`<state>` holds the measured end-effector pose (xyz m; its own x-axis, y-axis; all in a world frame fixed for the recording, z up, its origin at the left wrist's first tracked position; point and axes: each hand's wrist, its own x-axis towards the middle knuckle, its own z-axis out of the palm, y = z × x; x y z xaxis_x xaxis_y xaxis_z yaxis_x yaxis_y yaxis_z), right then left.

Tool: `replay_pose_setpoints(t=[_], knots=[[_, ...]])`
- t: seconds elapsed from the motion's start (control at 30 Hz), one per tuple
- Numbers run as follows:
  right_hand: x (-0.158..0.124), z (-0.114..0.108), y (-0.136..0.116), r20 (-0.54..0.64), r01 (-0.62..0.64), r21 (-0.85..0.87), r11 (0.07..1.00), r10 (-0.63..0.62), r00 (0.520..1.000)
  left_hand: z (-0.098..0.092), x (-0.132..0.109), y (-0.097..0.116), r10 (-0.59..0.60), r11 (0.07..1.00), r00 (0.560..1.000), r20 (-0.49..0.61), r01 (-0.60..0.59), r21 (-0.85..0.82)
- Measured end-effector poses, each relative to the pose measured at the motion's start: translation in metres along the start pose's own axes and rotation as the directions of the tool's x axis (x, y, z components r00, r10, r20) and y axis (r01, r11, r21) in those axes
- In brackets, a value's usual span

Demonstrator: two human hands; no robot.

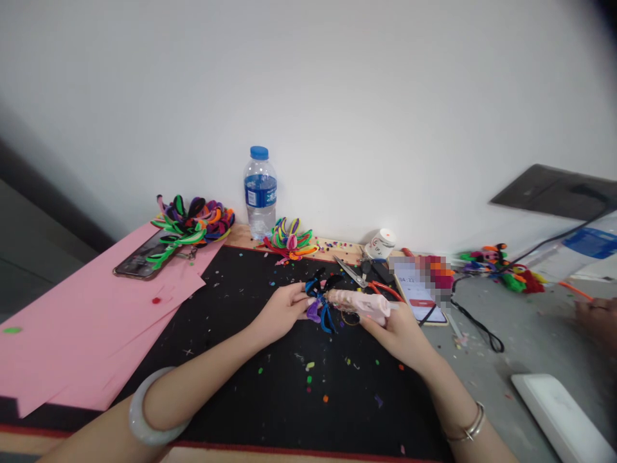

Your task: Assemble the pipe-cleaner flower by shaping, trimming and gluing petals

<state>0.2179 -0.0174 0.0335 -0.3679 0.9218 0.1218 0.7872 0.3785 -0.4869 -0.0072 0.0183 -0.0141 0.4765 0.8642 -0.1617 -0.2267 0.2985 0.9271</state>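
A: Where is the pipe-cleaner figure (319, 302)?

B: Near the middle of the black mat (250, 373), just above its surface, between the two hands. It is a small knot of blue, purple and black loops.

A: Who has it?

B: The left hand (284, 310) pinches it by its left edge, fingers closed on the loops. The right hand (396, 331) is wrapped around a pink glue gun (360, 303), as far as I can tell what the tool is, with its tip touching or just beside the figure.

A: How does a piece like that handle?

B: I judge it very light and soft on the outside, with thin wire inside. It bends under little pressure and keeps the bend, so a hard squeeze would flatten the loops. The fuzz gives plenty of grip, so it is not slippery.

A: Best place to hold it?

B: At the twisted centre or a stem, where the wires bunch and are stiffest, and away from the tool's tip. The outer loops deform too easily.

A: Anything close by?

B: Scissors (351, 272) lie just behind, a water bottle (260, 193) stands by the wall, and a heap of coloured pipe cleaners (195, 222) lies partly on pink paper (72, 328). Another person's hand (598, 318) shows at the far right.
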Motion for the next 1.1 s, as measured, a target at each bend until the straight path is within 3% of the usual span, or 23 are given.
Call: replay_pose_setpoints(t=[0.43,1.1], knots=[[-0.0013,0.0012,0.0018,0.001,-0.006,0.021,1.0,0.006,1.0,-0.002,-0.0009,0.0055,-0.049,0.998,0.996,-0.07,0.053,0.043],[-0.0003,0.0033,0.0012,-0.04,-0.02,0.025,0.999,0.021,0.999,-0.0072,-0.003,0.0098,-0.099,0.99,0.993,-0.07,0.091,-0.103]])
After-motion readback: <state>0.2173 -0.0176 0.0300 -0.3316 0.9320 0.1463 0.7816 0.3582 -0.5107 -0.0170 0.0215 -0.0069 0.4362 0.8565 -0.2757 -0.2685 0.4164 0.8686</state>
